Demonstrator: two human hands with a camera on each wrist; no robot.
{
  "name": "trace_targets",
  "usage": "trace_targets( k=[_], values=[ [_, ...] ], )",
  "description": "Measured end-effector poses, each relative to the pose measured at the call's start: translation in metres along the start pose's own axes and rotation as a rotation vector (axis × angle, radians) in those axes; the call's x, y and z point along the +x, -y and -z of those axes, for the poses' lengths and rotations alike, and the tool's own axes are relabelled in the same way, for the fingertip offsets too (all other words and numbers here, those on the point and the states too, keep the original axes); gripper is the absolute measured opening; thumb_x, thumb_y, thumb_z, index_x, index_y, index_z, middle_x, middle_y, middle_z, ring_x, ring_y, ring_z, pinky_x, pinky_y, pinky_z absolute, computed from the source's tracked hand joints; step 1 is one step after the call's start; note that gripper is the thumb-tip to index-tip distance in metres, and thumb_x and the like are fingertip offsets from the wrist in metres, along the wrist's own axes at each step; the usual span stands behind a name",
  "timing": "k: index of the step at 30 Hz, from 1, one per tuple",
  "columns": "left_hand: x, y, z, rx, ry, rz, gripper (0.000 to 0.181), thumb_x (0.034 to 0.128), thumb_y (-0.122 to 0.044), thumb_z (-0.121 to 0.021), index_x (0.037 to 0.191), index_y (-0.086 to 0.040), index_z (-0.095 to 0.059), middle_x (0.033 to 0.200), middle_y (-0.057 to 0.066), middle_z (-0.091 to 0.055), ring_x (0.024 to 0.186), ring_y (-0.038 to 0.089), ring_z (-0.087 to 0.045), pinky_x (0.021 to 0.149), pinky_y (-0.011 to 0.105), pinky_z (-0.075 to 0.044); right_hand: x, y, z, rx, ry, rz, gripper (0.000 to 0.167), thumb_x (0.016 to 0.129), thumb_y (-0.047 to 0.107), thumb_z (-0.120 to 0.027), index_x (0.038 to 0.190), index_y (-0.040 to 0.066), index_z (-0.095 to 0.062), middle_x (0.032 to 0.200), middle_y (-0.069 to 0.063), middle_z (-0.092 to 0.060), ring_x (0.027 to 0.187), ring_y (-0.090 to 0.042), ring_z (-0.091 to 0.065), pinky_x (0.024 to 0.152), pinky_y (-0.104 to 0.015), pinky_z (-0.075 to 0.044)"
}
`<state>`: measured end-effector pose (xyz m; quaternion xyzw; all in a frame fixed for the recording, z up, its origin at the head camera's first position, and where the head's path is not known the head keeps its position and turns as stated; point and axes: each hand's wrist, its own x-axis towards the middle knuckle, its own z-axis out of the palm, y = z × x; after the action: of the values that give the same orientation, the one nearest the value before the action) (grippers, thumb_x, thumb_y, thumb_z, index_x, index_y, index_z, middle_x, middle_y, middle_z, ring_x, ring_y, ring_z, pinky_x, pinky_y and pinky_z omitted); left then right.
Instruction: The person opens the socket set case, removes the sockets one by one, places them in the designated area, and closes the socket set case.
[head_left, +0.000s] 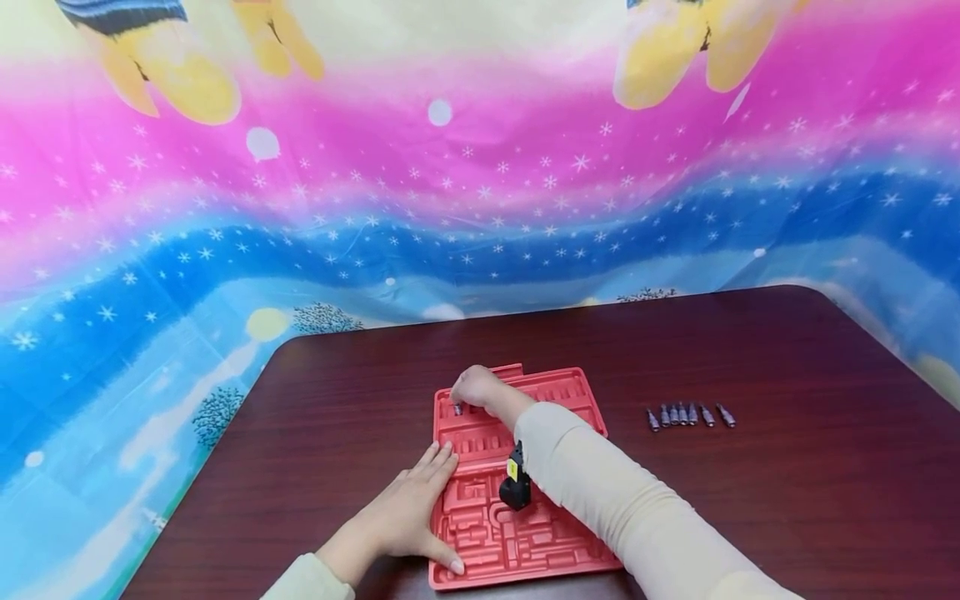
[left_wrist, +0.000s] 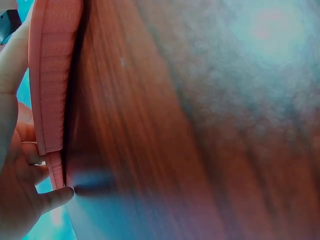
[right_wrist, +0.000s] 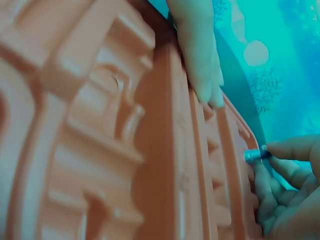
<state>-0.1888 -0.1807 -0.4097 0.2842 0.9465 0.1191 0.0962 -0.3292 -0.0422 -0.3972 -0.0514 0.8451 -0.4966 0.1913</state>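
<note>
A red plastic molded case (head_left: 450, 579) lies opened flat on the dark wooden table, its many shaped slots showing. My left hand (head_left: 405, 510) rests along the case's left edge, fingers extended and thumb near the front corner. Across the case reaches my right hand (head_left: 477, 386), at the far left compartment. It pinches a small metal socket bit (right_wrist: 253, 155) between thumb and fingers, at the edge of a slot row in the right wrist view. Whether the bit is seated there, I cannot tell. The left wrist view shows the case's side wall (left_wrist: 52, 75) against my left hand.
Several similar metal bits (head_left: 683, 414) lie in a loose row on the table (head_left: 787, 492), right of the case. A black wrist camera (head_left: 515, 479) on my right arm hides part of the case. Behind the table hangs a colorful printed cloth (head_left: 480, 208).
</note>
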Motion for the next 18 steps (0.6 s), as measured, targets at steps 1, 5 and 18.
trace_targets(
  k=[1, 5, 18],
  values=[
    [0.000, 0.000, 0.000, 0.003, -0.005, -0.003, 0.120, 0.0461, -0.076, -0.056, 0.134, 0.000, -0.026, 0.140, 0.015, -0.019, 0.128, 0.028, -0.011, 0.091, 0.051, -0.028, -0.001, 0.000, 0.001, -0.010, 0.018, 0.006, 0.005, 0.075, -0.001, -0.056, 0.073, -0.001, -0.061, 0.063, -0.005, -0.050, 0.056, -0.016, -0.045, 0.049, -0.025, -0.038],
    [0.000, -0.001, 0.000, 0.011, -0.018, -0.014, 0.120, 0.0460, -0.075, -0.057, 0.133, 0.001, -0.027, 0.139, 0.017, -0.021, 0.127, 0.029, -0.013, 0.090, 0.050, -0.029, -0.003, -0.002, 0.005, -0.034, 0.053, 0.026, 0.005, 0.076, -0.002, -0.057, 0.073, 0.000, -0.061, 0.063, -0.005, -0.051, 0.059, -0.016, -0.045, 0.051, -0.025, -0.038],
    [0.000, 0.000, 0.001, -0.033, 0.015, 0.007, 0.120, 0.0467, -0.076, -0.056, 0.135, 0.000, -0.025, 0.141, 0.015, -0.016, 0.128, 0.028, -0.009, 0.089, 0.054, -0.026, 0.007, -0.017, 0.004, 0.051, 0.034, 0.117, 0.007, 0.078, 0.003, -0.061, 0.072, 0.004, -0.057, 0.069, -0.007, -0.058, 0.063, -0.018, -0.051, 0.057, -0.029, -0.042]
  ],
)
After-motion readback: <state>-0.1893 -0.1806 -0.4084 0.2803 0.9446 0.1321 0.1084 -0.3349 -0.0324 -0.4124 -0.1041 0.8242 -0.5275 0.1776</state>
